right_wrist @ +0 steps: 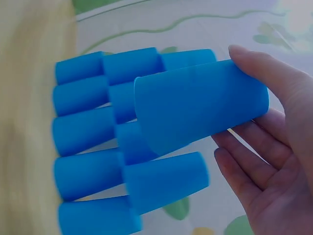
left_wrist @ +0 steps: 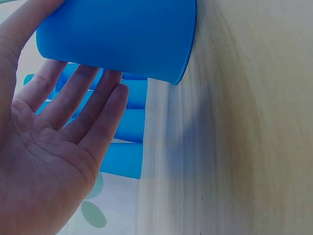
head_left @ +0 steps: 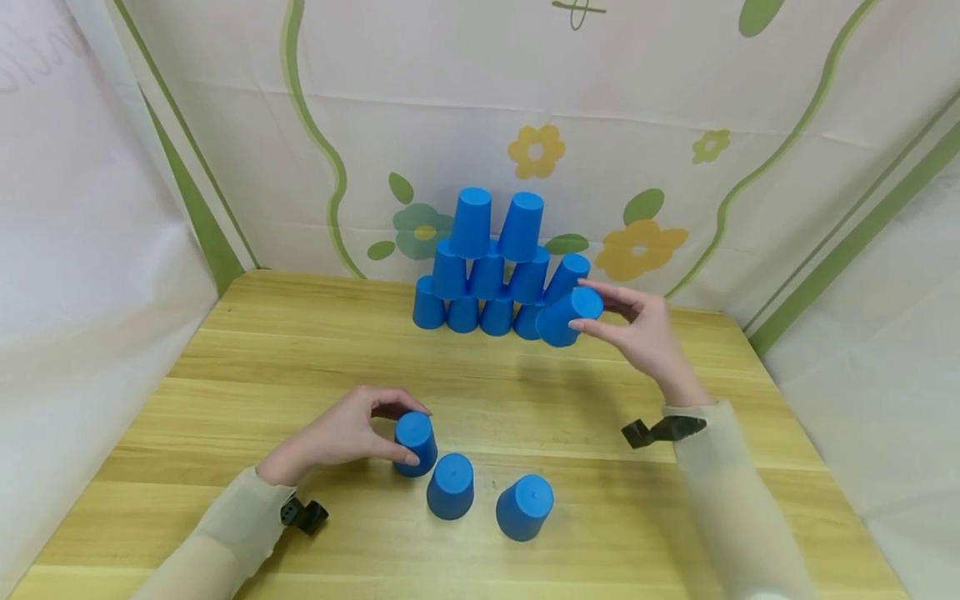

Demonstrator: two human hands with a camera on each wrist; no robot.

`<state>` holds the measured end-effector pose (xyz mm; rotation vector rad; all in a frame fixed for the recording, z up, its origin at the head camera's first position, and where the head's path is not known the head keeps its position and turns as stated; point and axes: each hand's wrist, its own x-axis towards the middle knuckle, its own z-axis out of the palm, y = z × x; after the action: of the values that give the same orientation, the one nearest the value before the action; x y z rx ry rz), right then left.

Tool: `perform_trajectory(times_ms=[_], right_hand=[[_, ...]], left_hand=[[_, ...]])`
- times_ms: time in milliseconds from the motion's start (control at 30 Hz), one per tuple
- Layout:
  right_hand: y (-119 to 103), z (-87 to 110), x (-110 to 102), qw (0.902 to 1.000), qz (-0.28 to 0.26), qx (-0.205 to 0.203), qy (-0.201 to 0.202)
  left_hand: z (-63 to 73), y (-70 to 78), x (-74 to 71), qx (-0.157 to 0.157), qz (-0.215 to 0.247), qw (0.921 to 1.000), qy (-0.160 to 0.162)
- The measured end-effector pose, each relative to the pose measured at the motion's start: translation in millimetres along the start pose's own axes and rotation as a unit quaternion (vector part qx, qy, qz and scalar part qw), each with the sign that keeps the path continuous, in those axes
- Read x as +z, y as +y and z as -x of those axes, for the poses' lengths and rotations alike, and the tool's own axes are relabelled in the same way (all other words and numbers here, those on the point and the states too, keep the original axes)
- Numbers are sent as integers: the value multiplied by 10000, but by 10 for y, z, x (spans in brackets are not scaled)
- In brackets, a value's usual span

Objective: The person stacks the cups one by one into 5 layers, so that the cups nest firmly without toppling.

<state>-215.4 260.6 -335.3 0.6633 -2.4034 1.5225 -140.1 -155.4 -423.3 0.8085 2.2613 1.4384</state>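
My right hand [head_left: 643, 333] pinches an upside-down blue plastic cup [head_left: 561, 322] between thumb and fingers, tilted, in front of the right end of a stack. That stack of blue cups [head_left: 487, 277] rises in three rows, with two cups on top. In the right wrist view the held cup [right_wrist: 195, 105] covers part of the upper rows. Nearer the front, my left hand [head_left: 351, 429] grips another inverted blue cup [head_left: 414, 446]. Its mouth is close to the tabletop in the left wrist view; whether it touches, I cannot tell.
Two more inverted blue cups stand at the front, the middle cup [head_left: 451, 487] close beside the left-hand one and the right cup [head_left: 524, 508] apart. The wooden table [head_left: 300, 333] ends at a white flowered cloth [head_left: 450, 67] behind the stack.
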Motion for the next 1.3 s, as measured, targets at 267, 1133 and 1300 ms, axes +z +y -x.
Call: perform_trajectory(times_ms=[267, 1133, 1300], right_hand=[[-175, -314, -162, 9982, -81, -214, 549], [-76, -1050, -293, 9913, 511, 1020, 654], [-59, -1083, -265, 9897, 659, 1167, 505]], left_hand=[[4, 2, 1, 18, -8, 10000, 7], [1, -8, 4, 20, -57, 10000, 19], [8, 5, 5, 16, -27, 10000, 27]])
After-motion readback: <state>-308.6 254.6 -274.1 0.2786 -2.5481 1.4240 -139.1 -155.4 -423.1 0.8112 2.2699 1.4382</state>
